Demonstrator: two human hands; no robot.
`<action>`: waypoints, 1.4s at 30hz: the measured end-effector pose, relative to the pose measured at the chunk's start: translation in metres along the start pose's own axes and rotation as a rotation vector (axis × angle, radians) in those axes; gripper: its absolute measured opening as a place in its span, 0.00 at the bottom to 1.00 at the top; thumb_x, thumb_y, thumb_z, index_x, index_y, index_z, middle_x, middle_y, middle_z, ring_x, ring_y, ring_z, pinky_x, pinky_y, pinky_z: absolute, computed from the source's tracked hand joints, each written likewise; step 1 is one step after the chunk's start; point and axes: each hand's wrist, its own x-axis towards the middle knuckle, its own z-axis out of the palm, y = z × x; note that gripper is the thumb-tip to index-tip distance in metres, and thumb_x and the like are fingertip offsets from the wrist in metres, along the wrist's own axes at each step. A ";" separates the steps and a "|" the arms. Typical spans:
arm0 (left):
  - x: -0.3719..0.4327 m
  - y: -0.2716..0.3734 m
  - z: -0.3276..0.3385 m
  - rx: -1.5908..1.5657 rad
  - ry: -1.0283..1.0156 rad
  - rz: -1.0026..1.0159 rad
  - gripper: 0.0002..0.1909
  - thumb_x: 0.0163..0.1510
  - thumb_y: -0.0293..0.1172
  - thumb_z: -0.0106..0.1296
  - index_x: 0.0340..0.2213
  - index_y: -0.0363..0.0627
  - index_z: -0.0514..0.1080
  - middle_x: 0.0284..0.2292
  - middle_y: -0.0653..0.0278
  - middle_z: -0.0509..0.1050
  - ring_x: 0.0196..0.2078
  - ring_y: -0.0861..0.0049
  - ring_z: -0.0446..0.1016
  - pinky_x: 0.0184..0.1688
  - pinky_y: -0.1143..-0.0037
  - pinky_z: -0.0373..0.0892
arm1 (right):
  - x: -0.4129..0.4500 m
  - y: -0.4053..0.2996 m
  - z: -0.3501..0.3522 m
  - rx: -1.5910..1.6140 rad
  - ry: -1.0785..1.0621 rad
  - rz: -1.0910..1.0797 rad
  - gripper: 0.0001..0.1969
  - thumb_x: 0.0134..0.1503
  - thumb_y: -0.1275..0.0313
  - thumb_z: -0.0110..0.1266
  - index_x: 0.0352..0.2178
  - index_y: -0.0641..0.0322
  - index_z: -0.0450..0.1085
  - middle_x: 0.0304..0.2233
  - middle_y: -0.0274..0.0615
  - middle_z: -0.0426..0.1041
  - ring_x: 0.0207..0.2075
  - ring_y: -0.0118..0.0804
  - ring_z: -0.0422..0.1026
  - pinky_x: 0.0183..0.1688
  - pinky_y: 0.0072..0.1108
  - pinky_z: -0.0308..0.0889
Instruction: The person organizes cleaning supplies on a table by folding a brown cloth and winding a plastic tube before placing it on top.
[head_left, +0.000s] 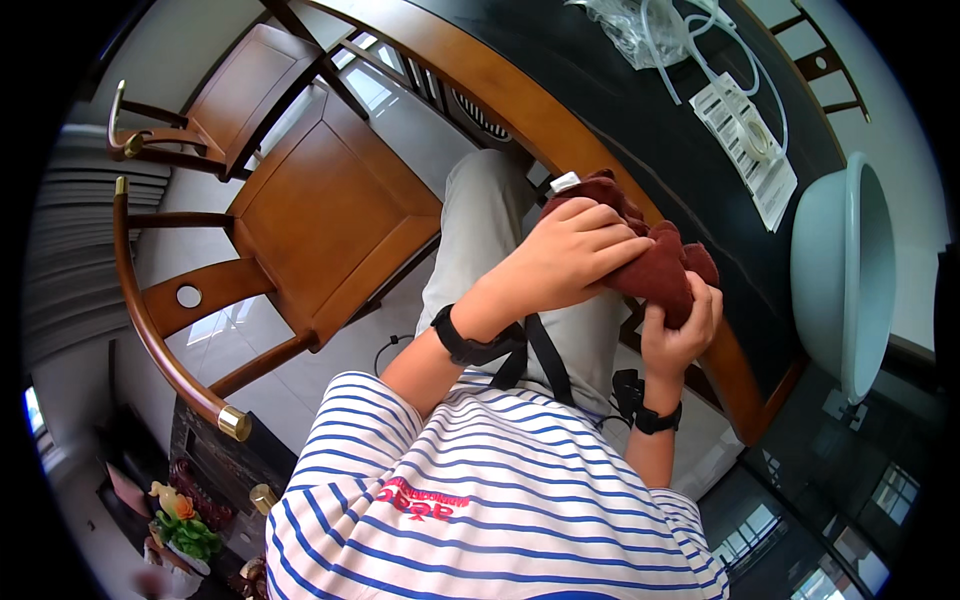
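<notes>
A bunched dark red cloth (649, 274) with a white tag is held in both of my hands, above my lap at the wooden edge of the table. On the left of the cloth, my left hand (581, 251) lies over it with its fingers bent onto the fabric. My right hand (686, 319) grips the cloth's lower right end between thumb and fingers. What the folds of the cloth may cover cannot be seen. Each wrist wears a black strap.
The dark table (675, 150) bears clear plastic tubing (772, 90), a transparent bag (637, 30) and a printed leaflet (769, 184). A pale green basin (817, 270) stands at the right. Wooden armchairs (337, 225) are at the left.
</notes>
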 end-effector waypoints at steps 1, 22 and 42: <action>-0.008 -0.006 -0.010 0.044 0.041 -0.046 0.33 0.37 0.29 0.66 0.49 0.49 0.72 0.43 0.69 0.75 0.48 0.69 0.71 0.53 0.69 0.64 | 0.008 -0.010 0.011 0.010 -0.009 -0.078 0.20 0.43 0.68 0.60 0.41 0.59 0.71 0.32 0.41 0.72 0.35 0.46 0.70 0.41 0.33 0.65; -0.316 -0.076 -0.049 0.568 -0.144 -1.536 0.39 0.56 0.50 0.54 0.64 0.51 0.56 0.65 0.43 0.52 0.67 0.34 0.45 0.65 0.45 0.46 | -0.039 -0.136 0.280 0.232 -1.136 -0.629 0.36 0.52 0.67 0.59 0.61 0.64 0.57 0.59 0.49 0.64 0.61 0.48 0.62 0.61 0.37 0.59; -0.365 -0.151 -0.062 0.962 0.077 -1.543 0.39 0.57 0.60 0.46 0.66 0.66 0.51 0.69 0.49 0.38 0.69 0.38 0.34 0.66 0.42 0.35 | -0.033 -0.166 0.337 0.184 -1.387 -0.569 0.38 0.54 0.62 0.55 0.64 0.61 0.53 0.68 0.48 0.49 0.70 0.49 0.46 0.68 0.39 0.47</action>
